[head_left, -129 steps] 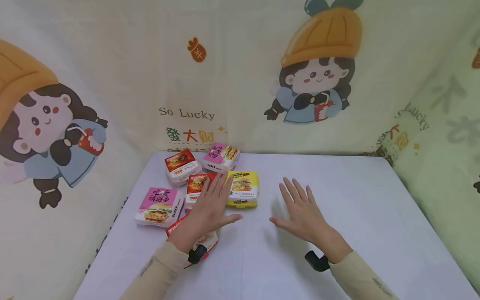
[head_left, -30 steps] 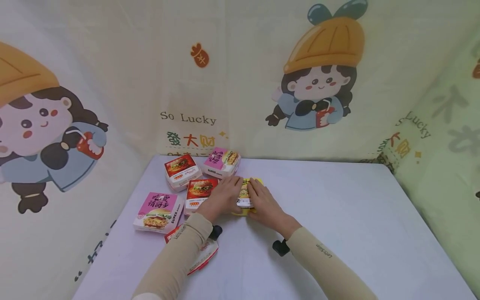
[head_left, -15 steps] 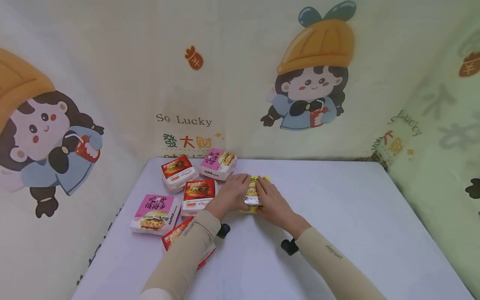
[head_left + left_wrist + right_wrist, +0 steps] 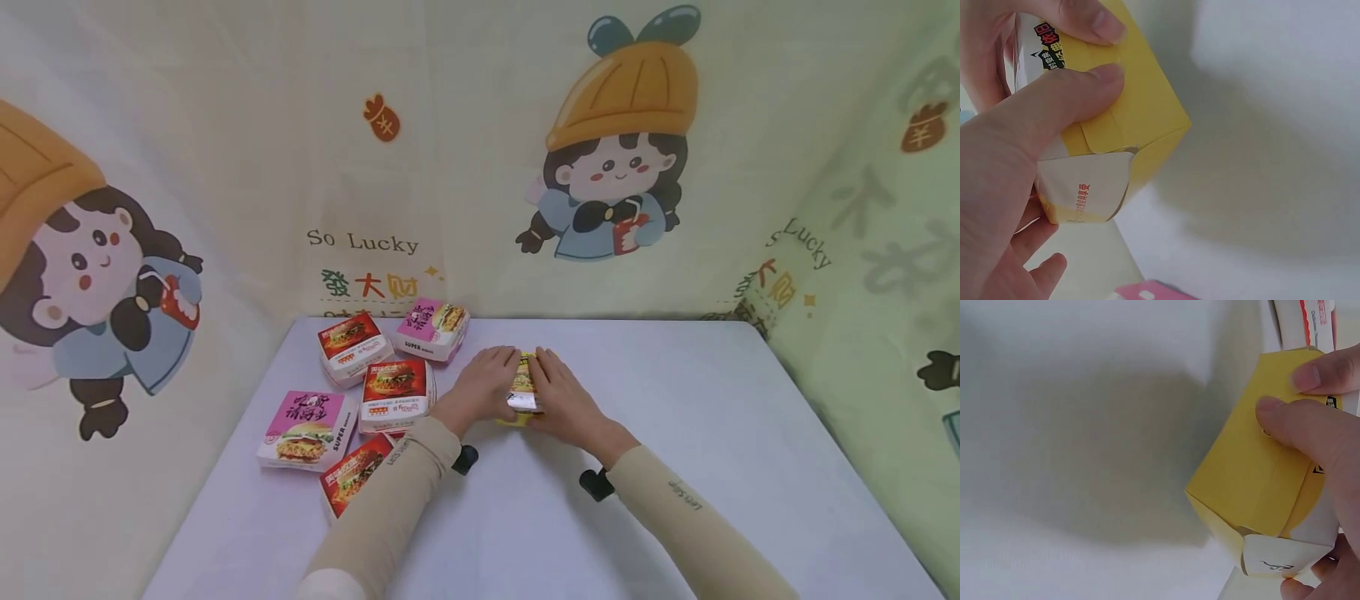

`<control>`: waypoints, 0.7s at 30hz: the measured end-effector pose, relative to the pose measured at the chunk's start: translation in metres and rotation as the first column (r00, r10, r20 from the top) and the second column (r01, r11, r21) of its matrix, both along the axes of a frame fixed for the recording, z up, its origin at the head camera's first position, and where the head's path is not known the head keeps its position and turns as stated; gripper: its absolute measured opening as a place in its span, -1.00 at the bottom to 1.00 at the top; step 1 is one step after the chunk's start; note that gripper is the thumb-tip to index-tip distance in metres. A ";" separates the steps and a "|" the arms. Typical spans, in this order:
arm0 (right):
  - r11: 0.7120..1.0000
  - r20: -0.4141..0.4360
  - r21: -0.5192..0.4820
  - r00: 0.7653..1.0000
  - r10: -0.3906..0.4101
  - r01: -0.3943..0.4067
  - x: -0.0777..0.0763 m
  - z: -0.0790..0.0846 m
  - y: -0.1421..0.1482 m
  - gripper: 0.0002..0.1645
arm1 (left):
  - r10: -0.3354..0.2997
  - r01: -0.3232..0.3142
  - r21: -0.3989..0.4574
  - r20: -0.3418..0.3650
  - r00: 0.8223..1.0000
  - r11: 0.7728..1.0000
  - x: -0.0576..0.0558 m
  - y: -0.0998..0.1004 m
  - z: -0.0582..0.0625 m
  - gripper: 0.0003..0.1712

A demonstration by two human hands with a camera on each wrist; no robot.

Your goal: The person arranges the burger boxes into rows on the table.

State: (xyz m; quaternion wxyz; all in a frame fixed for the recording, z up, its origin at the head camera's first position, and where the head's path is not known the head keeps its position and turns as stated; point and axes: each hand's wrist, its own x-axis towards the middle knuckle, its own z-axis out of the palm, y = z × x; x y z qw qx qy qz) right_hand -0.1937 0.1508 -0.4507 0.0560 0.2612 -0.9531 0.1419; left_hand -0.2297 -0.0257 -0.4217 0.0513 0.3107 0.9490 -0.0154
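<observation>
Both hands hold a yellow burger box [image 4: 522,387] between them, near the middle of the white table. My left hand [image 4: 483,385] grips its left side and my right hand [image 4: 572,402] its right side. In the left wrist view, the left thumb presses the front face of the yellow box [image 4: 1147,109], with other fingers round the side. The right wrist view shows the right thumb on the same face of the box [image 4: 1241,465]. Shadows spread on the table below, so the box looks raised. The hands cover most of its top in the head view.
Left of the hands lie a red burger box [image 4: 395,393], another red one [image 4: 351,346] behind it, and a pink box [image 4: 432,329] at the back edge. A second pink box [image 4: 307,429] sits far left. The left sleeve partly hides a third red box [image 4: 352,477].
Earlier both hands hovered spread and apart, with the yellow box beside the middle red one. They then took hold of it from both sides and have moved it to the right.
</observation>
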 end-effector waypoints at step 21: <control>0.997 0.081 -0.049 0.995 -0.063 0.067 -0.009 0.000 0.043 0.20 | -0.014 0.014 -0.005 -0.063 0.998 1.000 -0.006 0.045 -0.011 0.20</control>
